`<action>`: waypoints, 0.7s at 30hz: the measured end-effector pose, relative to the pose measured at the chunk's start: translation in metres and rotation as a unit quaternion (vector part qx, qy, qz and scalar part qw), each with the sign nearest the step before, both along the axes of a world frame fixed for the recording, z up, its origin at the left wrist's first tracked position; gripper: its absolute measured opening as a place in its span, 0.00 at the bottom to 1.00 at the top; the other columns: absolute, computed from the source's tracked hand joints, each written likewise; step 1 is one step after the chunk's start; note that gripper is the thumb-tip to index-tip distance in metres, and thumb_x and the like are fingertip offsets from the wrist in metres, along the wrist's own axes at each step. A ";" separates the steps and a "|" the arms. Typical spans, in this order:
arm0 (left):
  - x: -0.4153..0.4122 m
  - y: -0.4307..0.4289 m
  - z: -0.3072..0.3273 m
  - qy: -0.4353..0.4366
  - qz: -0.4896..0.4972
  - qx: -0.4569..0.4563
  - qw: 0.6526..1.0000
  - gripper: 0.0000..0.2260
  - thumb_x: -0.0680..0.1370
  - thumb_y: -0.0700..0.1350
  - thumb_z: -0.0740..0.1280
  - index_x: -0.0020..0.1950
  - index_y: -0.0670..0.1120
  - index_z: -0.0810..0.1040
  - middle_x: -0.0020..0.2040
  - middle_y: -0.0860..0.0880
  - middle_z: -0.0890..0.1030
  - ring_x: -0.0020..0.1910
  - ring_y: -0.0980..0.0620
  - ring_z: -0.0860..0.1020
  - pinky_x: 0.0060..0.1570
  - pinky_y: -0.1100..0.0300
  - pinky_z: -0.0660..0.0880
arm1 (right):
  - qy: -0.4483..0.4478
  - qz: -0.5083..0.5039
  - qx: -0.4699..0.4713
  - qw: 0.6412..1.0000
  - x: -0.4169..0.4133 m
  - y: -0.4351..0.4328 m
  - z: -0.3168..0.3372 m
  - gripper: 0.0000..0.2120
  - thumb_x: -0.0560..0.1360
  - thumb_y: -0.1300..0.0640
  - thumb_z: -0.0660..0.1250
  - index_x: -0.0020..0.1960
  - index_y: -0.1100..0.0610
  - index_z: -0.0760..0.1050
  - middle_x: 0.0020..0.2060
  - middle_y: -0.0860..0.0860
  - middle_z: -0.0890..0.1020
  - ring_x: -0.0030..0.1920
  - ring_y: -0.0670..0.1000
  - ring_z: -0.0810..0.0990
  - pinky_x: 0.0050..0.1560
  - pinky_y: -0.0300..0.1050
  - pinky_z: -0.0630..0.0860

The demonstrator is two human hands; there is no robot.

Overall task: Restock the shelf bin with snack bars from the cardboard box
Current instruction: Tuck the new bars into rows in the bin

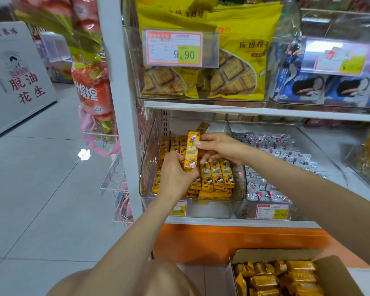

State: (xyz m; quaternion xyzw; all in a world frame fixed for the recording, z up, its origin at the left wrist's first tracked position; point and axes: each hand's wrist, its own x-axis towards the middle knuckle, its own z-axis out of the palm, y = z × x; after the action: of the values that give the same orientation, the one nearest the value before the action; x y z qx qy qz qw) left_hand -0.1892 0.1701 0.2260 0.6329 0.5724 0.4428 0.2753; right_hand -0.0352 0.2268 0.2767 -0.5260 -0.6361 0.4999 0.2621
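Snack bar (192, 151) upright between both hands, long axis vertical.
Left hand (175, 174) pinches its bottom, right hand (217, 147) its top; shelf bin (150, 159) beneath them.

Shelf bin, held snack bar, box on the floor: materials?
Shelf bin: clear rigid plastic, glossy; the bars inside show through its walls.
Snack bar, held by the left hand and right hand: printed yellow wrapper, probably plastic film, slight sheen.
Cardboard box: brown matte cardboard with open flaps. The packs in it look like shiny golden foil or film.
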 end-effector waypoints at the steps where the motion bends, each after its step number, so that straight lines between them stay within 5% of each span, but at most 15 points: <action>1: -0.003 0.002 -0.001 0.010 0.009 -0.005 1.000 0.14 0.69 0.41 0.72 0.45 0.43 0.67 0.47 0.44 0.73 0.42 0.51 0.69 0.33 0.67 0.64 | -0.040 -0.005 0.021 0.999 0.003 0.003 0.001 0.18 0.76 0.53 0.66 0.64 0.59 0.71 0.41 0.54 0.83 0.31 0.45 0.80 0.31 0.35 0.74; 5: -0.013 0.007 -0.006 0.032 0.041 -0.051 0.997 0.13 0.70 0.40 0.71 0.46 0.42 0.67 0.47 0.44 0.71 0.43 0.49 0.69 0.39 0.60 0.64 | -0.271 -0.070 0.202 0.939 0.026 0.023 0.000 0.13 0.74 0.53 0.69 0.57 0.53 0.77 0.49 0.52 0.82 0.41 0.48 0.78 0.41 0.41 0.72; 9: -0.020 0.009 -0.012 0.093 0.049 -0.127 0.986 0.14 0.72 0.43 0.72 0.48 0.42 0.68 0.41 0.47 0.71 0.40 0.49 0.70 0.36 0.59 0.64 | -0.440 0.045 0.274 0.854 0.040 0.035 -0.004 0.17 0.74 0.57 0.68 0.62 0.52 0.75 0.60 0.51 0.76 0.56 0.52 0.74 0.51 0.41 0.69; 14: -0.019 0.016 -0.021 0.149 0.035 -0.185 0.971 0.22 0.72 0.45 0.71 0.32 0.46 0.57 0.28 0.51 0.60 0.26 0.54 0.60 0.26 0.54 0.60 | -0.448 0.108 0.250 0.851 0.030 0.047 -0.014 0.20 0.74 0.60 0.66 0.65 0.52 0.72 0.62 0.52 0.74 0.60 0.55 0.73 0.55 0.41 0.68; 19: -0.014 0.015 -0.021 0.210 0.021 -0.206 0.956 0.17 0.71 0.47 0.71 0.31 0.45 0.64 0.30 0.48 0.67 0.36 0.47 0.70 0.34 0.54 0.69 | -0.487 0.090 0.283 0.821 0.029 0.059 -0.021 0.20 0.72 0.59 0.68 0.62 0.49 0.72 0.64 0.52 0.71 0.58 0.55 0.73 0.53 0.42 0.69; 21: -0.011 0.014 -0.020 0.222 0.004 -0.204 0.953 0.13 0.71 0.48 0.71 0.41 0.38 0.74 0.40 0.41 0.77 0.44 0.41 0.77 0.44 0.49 0.75 | -0.497 0.092 0.286 0.814 0.030 0.059 -0.022 0.19 0.72 0.58 0.68 0.61 0.49 0.72 0.63 0.52 0.70 0.57 0.55 0.73 0.50 0.41 0.67</action>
State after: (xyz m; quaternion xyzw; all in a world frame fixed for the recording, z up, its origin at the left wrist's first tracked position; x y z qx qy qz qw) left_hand -0.2003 0.1842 0.2056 0.6433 0.6999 0.1661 0.2622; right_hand -0.0054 0.2860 0.2545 -0.5429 -0.8397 -0.0120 0.0018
